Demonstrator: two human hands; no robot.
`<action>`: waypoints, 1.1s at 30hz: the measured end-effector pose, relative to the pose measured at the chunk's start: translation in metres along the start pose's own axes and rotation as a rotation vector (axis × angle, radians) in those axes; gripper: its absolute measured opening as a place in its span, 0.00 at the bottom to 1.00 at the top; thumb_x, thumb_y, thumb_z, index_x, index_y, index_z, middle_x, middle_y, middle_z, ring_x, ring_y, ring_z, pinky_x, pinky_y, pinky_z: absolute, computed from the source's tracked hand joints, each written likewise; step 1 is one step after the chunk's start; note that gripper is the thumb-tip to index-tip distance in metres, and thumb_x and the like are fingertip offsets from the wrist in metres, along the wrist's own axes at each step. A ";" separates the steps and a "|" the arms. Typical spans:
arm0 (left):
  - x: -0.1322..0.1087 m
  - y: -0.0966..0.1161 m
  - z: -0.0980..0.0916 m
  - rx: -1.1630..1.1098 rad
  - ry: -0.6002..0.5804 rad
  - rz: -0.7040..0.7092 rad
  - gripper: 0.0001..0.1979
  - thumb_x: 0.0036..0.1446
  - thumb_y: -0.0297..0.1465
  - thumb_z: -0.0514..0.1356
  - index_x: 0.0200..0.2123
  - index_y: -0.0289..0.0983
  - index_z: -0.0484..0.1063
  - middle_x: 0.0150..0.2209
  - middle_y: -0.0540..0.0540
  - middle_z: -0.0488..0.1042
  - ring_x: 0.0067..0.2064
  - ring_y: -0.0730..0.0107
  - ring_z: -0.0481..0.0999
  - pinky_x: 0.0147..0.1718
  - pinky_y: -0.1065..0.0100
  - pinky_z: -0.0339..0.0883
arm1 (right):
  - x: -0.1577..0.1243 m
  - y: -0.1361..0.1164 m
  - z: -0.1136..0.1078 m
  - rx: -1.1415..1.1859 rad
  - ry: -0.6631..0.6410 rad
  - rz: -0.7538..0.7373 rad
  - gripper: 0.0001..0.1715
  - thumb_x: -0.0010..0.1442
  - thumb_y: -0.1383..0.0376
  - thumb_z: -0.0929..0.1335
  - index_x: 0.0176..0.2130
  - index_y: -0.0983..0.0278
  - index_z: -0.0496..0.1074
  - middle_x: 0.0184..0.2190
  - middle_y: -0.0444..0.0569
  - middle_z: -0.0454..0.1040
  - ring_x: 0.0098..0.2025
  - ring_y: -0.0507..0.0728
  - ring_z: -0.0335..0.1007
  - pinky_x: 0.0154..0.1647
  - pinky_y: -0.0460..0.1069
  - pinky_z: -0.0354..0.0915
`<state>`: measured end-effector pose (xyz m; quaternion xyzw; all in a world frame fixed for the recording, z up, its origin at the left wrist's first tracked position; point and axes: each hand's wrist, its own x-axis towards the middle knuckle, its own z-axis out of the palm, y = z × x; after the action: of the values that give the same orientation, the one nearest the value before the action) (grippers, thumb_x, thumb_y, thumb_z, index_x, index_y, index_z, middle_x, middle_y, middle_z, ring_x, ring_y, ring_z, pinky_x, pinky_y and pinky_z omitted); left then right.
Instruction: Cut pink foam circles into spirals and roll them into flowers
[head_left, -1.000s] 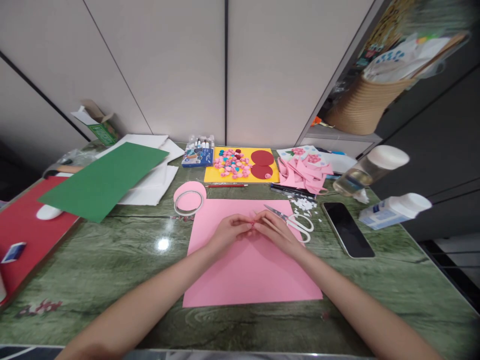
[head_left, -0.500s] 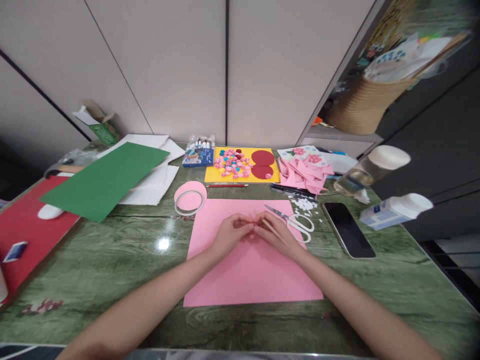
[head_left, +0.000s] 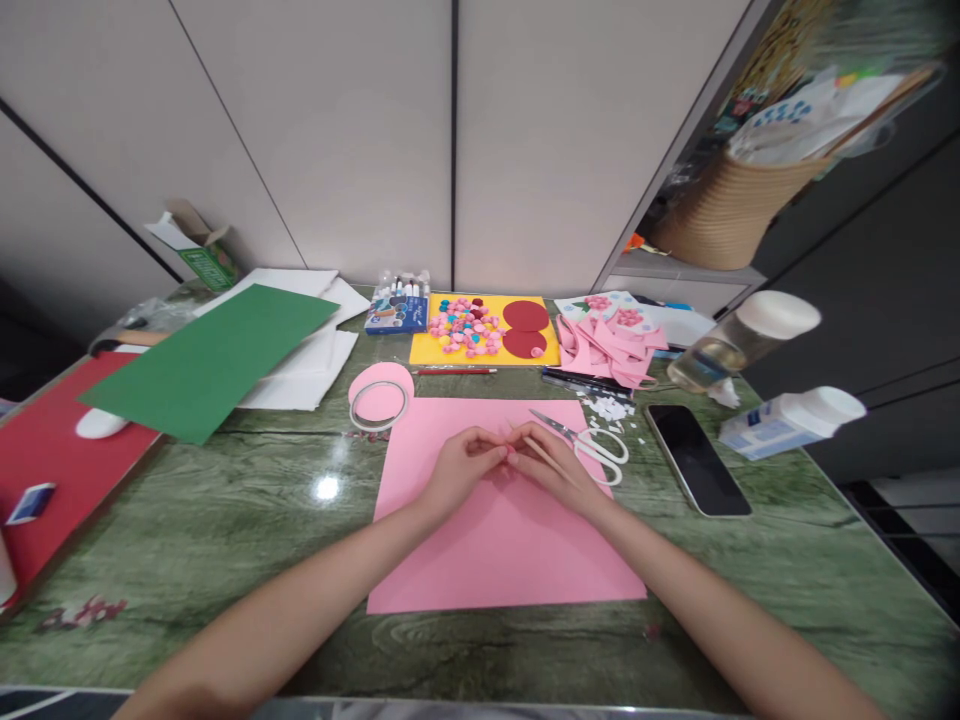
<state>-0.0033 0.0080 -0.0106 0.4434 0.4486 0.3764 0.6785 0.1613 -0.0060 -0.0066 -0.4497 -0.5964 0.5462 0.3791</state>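
Observation:
Both my hands meet over a large pink paper sheet (head_left: 502, 540) lying on the green marbled table (head_left: 225, 520). My left hand (head_left: 461, 465) is closed, its fingertips pinching a tiny pink piece at the point where the hands touch. My right hand (head_left: 551, 462) is closed too, holding a thin wooden stick (head_left: 541, 452) that lies slanted across its fingers. What the pinched piece is stays too small to make out. White-handled scissors (head_left: 596, 445) lie just right of my right hand on the sheet's corner.
A tape roll (head_left: 377, 405) on a pink disc lies left of the sheet. A yellow sheet (head_left: 427, 348) with small rolled paper pieces, red circles (head_left: 525, 316), pink scraps (head_left: 607, 345), a phone (head_left: 696, 458), bottles (head_left: 739, 340), green paper (head_left: 202, 360) and a marker box (head_left: 395, 312) surround it.
The wooden stick has come into view across my right hand's fingers since a second ago. Both hands stay pinched together in the same spot.

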 end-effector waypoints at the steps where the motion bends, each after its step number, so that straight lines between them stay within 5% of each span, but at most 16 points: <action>1: 0.000 0.000 0.000 -0.002 0.004 -0.003 0.11 0.45 0.34 0.64 0.30 0.33 0.69 0.29 0.45 0.76 0.30 0.70 0.76 0.33 0.67 0.68 | 0.000 0.000 0.000 -0.005 0.004 0.000 0.11 0.54 0.58 0.67 0.37 0.60 0.66 0.31 0.43 0.69 0.33 0.53 0.68 0.34 0.48 0.64; 22: -0.001 0.001 0.000 -0.055 -0.036 -0.017 0.11 0.46 0.32 0.64 0.33 0.34 0.68 0.33 0.45 0.76 0.33 0.69 0.76 0.38 0.64 0.69 | 0.002 0.001 -0.001 -0.117 0.028 -0.039 0.12 0.54 0.57 0.67 0.37 0.61 0.66 0.33 0.44 0.70 0.34 0.54 0.67 0.36 0.49 0.63; 33: -0.003 -0.015 0.004 0.087 0.048 0.167 0.08 0.51 0.33 0.59 0.33 0.36 0.66 0.33 0.46 0.73 0.38 0.68 0.74 0.39 0.65 0.67 | 0.001 0.010 0.004 -0.216 0.077 -0.058 0.11 0.55 0.59 0.66 0.39 0.60 0.67 0.34 0.46 0.71 0.36 0.55 0.67 0.37 0.49 0.63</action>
<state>0.0007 -0.0008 -0.0226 0.4991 0.4421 0.4222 0.6141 0.1581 -0.0064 -0.0172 -0.4913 -0.6494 0.4499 0.3667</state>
